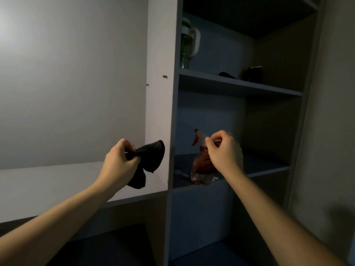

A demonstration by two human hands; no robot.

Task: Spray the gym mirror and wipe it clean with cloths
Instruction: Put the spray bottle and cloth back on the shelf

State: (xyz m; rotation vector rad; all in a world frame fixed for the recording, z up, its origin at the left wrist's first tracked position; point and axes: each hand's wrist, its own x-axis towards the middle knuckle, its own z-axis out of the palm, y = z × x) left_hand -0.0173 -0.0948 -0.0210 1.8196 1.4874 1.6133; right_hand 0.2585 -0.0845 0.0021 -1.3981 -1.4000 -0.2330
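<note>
**Spotter:** Head view: where's the spray bottle?

**Operator:** I have the spray bottle [201, 169] tilted at the front edge of the middle shelf [259, 166]. My right hand [222, 152] is at its neck, just under the red-and-white trigger, with the fingers [211, 144] curled tight round it.

**Spotter:** How will it handle?

**Operator:** Light, I'd judge. It's thin clear plastic with some reddish liquid that will slosh. The body looks smooth and probably slippery, so I'd hold it by the neck.

**Spotter:** And the cloth?

**Operator:** It's left of the bottle. My left hand [119, 160] grips the dark cloth [151, 160] bunched, the fingers closed round it. It's soft and limp, and the loose end hangs below my fist.

**Spotter:** The room?

**Operator:** Dim. Above the bottle, the upper shelf holds a green jug [187, 43] with a white handle and some dark items [252, 73] I can't make out. Well left of the bottle are a pale wall [67, 73] and a ledge [48, 185]. I see no mirror from here.
</note>
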